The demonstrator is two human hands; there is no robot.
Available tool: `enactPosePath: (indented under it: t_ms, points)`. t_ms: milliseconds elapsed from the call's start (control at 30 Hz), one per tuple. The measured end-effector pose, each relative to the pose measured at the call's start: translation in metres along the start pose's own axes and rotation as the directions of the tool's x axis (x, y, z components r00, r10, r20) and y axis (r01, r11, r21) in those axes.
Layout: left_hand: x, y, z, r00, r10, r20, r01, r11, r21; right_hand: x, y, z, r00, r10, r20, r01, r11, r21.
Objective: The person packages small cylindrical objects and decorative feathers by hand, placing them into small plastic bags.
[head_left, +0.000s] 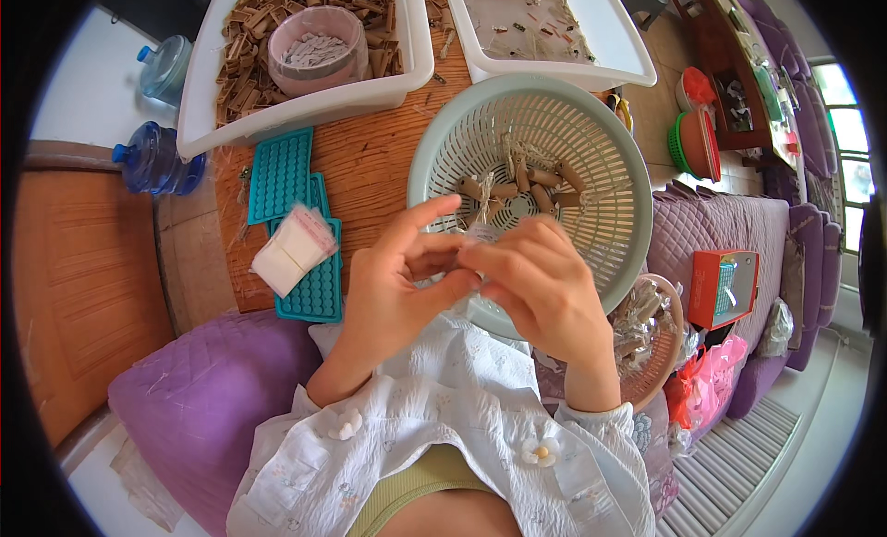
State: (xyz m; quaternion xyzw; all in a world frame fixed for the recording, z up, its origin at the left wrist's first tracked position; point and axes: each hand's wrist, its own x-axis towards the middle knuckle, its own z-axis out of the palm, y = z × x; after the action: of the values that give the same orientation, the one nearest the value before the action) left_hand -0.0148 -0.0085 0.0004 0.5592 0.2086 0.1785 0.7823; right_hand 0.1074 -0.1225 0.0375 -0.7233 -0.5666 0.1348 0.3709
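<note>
In front of me, both hands meet over the near side of a grey-green plastic colander (423, 158). My left hand (397, 269) is closed in a pinch, its index finger raised, and my right hand (545, 283) is closed beside it. Between their fingertips shows a small clear plastic bag (482, 232), mostly covered by the fingers; whether anything is inside I cannot tell. Several brown cylinder-shaped pieces (542, 199) with pale strings lie in the colander. Left of my hands, a stack of small clear bags (296, 250) rests on teal moulded trays (312, 292).
A white bin (418, 47) of brown pieces holds a pink tub (282, 52) of small whitish pieces. Another white bin (554, 73) stands beside it. At right, a peach basket (673, 352) contains wrapped pieces. A red box (707, 292) sits on the sofa. Blue water bottles (157, 158) stand left.
</note>
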Motion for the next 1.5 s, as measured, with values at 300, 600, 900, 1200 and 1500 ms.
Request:
enactPosePath:
  t_ms: [300,600,900,1200,1500]
  points:
    - [-0.001,-0.011,0.001,0.982,0.189,0.022,-0.184,0.972,-0.144,-0.005,0.013,0.019,0.892,0.215,-0.399,-0.022,0.9,0.435]
    - [-0.006,-0.023,0.013,0.873,0.487,-0.009,-0.462,0.835,0.3,-0.017,0.008,0.03,0.926,0.318,-0.203,-0.202,0.872,0.445]
    - [0.004,-0.001,0.008,0.521,0.829,0.203,-0.588,0.175,0.79,-0.016,0.005,0.036,0.919,0.146,-0.366,-0.063,0.972,0.227]
    - [0.008,0.01,0.004,0.756,0.616,0.221,-0.547,0.409,0.731,-0.015,0.005,0.029,0.968,-0.19,-0.165,0.158,0.97,-0.186]
    - [0.021,0.017,-0.052,0.994,0.101,-0.05,-0.095,0.515,-0.852,-0.022,0.002,0.017,0.947,0.076,-0.311,-0.015,0.981,0.194]
